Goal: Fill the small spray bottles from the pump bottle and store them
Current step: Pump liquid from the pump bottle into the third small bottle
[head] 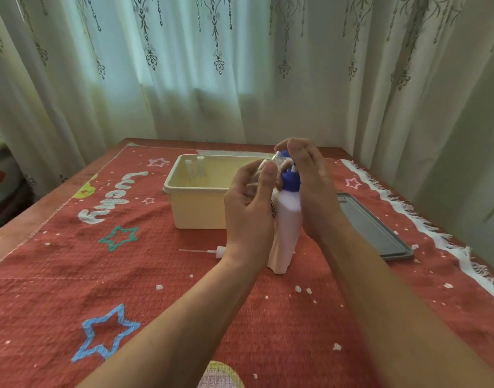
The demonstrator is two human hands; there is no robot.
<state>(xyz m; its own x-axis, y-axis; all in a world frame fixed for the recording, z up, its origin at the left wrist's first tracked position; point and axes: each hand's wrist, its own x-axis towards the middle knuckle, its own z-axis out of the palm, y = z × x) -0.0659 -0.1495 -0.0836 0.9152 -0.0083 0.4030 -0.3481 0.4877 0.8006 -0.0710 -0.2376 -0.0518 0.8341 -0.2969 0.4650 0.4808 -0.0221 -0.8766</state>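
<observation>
In the bin at 12 o'clock, two small bottles stored; my left hand grips a third spray bottle, right hand curls over the pump bottle, filling.

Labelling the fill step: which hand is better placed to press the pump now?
Right, most likely. The right hand arches over the head of the pump bottle, while the left hand grips the small spray bottle tilted by the spout, so it is occupied.
</observation>
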